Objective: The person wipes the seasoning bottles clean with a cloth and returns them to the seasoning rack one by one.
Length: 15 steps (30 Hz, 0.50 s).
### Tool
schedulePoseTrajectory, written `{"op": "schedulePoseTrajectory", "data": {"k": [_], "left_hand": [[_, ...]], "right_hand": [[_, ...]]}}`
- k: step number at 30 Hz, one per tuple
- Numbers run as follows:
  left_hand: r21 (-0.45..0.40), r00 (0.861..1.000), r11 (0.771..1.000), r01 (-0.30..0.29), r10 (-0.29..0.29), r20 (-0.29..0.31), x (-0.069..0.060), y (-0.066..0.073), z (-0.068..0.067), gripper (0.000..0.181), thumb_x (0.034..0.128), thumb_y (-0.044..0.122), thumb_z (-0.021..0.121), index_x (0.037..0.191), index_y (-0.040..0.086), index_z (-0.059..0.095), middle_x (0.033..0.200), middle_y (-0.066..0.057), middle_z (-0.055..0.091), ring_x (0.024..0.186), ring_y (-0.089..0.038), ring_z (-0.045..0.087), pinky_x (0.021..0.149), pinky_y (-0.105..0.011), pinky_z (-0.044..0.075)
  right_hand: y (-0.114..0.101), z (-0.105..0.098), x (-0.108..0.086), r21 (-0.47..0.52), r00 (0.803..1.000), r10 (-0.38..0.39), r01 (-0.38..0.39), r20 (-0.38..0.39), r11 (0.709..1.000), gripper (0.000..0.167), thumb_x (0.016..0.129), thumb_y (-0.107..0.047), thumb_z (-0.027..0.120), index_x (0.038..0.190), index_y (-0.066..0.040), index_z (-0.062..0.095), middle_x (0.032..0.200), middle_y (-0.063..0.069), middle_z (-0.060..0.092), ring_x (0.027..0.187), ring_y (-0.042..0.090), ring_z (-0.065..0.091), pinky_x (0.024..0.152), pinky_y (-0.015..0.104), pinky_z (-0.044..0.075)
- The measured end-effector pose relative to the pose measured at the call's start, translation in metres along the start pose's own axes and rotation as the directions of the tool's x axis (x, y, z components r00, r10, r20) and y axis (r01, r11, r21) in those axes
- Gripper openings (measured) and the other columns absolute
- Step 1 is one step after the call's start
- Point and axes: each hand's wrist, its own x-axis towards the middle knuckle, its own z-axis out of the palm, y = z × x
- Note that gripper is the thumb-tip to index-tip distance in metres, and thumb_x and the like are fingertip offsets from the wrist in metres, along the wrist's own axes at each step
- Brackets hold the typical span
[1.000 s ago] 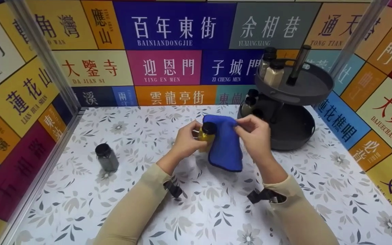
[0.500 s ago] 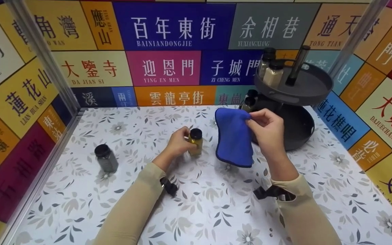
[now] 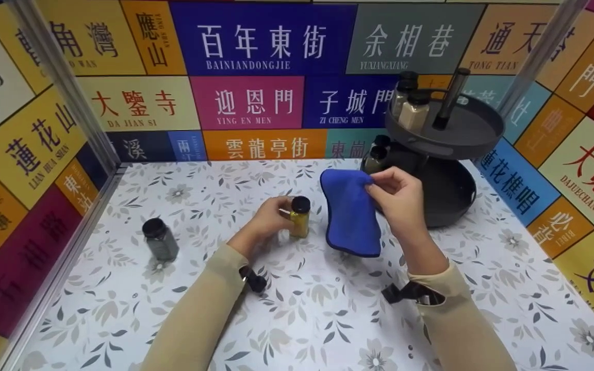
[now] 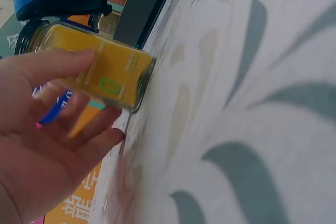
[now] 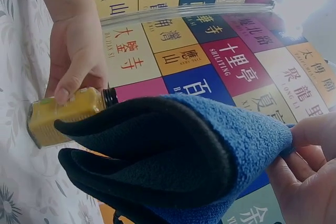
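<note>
A square glass jar of yellow powder with a black lid (image 3: pixel 299 217) stands on the table. My left hand (image 3: pixel 268 219) is just left of it. In the left wrist view the thumb lies over the jar (image 4: pixel 97 64), while the other fingers (image 4: pixel 97 148) spread loosely below it, not curled round it; whether the thumb touches cannot be told. My right hand (image 3: pixel 400 198) pinches the upper right corner of a blue cloth with dark edging (image 3: pixel 351 214). The cloth hangs right of the jar, folded over in the right wrist view (image 5: pixel 210 150).
Another black-lidded jar, with dark contents (image 3: pixel 160 239), stands at the left. A dark two-tier round rack (image 3: pixel 446 144) at the back right bears several jars, a pale one (image 3: pixel 413 114) among them. Sign-patterned walls (image 3: pixel 250 103) enclose the flower-print table (image 3: pixel 302 319).
The yellow jar has come out from beside the cloth, moved left and down onto the table. My left hand has loosened and drawn slightly left. The right hand has shifted right with the cloth.
</note>
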Motion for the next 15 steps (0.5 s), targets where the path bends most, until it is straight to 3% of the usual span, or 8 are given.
{"op": "schedulePoseTrajectory", "data": {"k": [4, 8, 12, 15], "left_hand": [[0.008, 0.998, 1.0, 0.022, -0.021, -0.055, 0.001, 0.003, 0.004, 0.056, 0.0713, -0.013, 0.075, 0.126, -0.001, 0.072, 0.112, -0.016, 0.075, 0.102, -0.029, 0.073, 0.095, -0.037, 0.06], [-0.064, 0.996, 0.998, 0.025, -0.031, -0.085, -0.001, 0.008, 0.009, 0.046, 0.0727, -0.011, 0.077, 0.118, -0.001, 0.074, 0.106, -0.011, 0.074, 0.095, -0.022, 0.072, 0.088, -0.032, 0.06], [-0.148, 0.993, 0.988, -0.043, 0.027, -0.112, -0.005, 0.027, 0.014, 0.035, 0.0749, -0.006, 0.081, 0.108, -0.001, 0.073, 0.099, -0.004, 0.071, 0.09, -0.017, 0.072, 0.083, -0.028, 0.06], [-0.219, 0.987, 0.968, -0.124, 0.097, -0.129, -0.012, 0.048, 0.021, 0.032, 0.0783, -0.001, 0.084, 0.108, 0.001, 0.071, 0.098, -0.003, 0.07, 0.092, -0.017, 0.075, 0.084, -0.029, 0.061]], "right_hand": [[0.001, 0.0, 0.0, -0.029, 1.0, -0.006, 0.006, 0.021, 1.0, 0.012, 0.088, 0.012, 0.075, 0.1, 0.011, 0.072, 0.09, -0.001, 0.078, 0.085, 0.012, 0.075, 0.075, 0.022, 0.062], [0.002, 0.001, -0.001, -0.055, 1.0, -0.006, 0.007, 0.026, 0.998, 0.013, 0.089, 0.01, 0.075, 0.102, 0.01, 0.072, 0.09, -0.003, 0.078, 0.086, 0.013, 0.075, 0.073, 0.023, 0.062], [0.004, 0.003, -0.003, -0.083, 1.0, -0.021, 0.023, 0.021, 0.996, 0.012, 0.089, 0.008, 0.076, 0.101, 0.008, 0.073, 0.092, -0.002, 0.078, 0.086, 0.013, 0.076, 0.073, 0.022, 0.062], [0.008, 0.008, -0.006, -0.129, 0.998, -0.062, 0.064, 0.024, 0.99, 0.011, 0.088, 0.008, 0.076, 0.099, 0.007, 0.074, 0.094, 0.008, 0.079, 0.087, 0.015, 0.076, 0.074, 0.021, 0.061]]}}
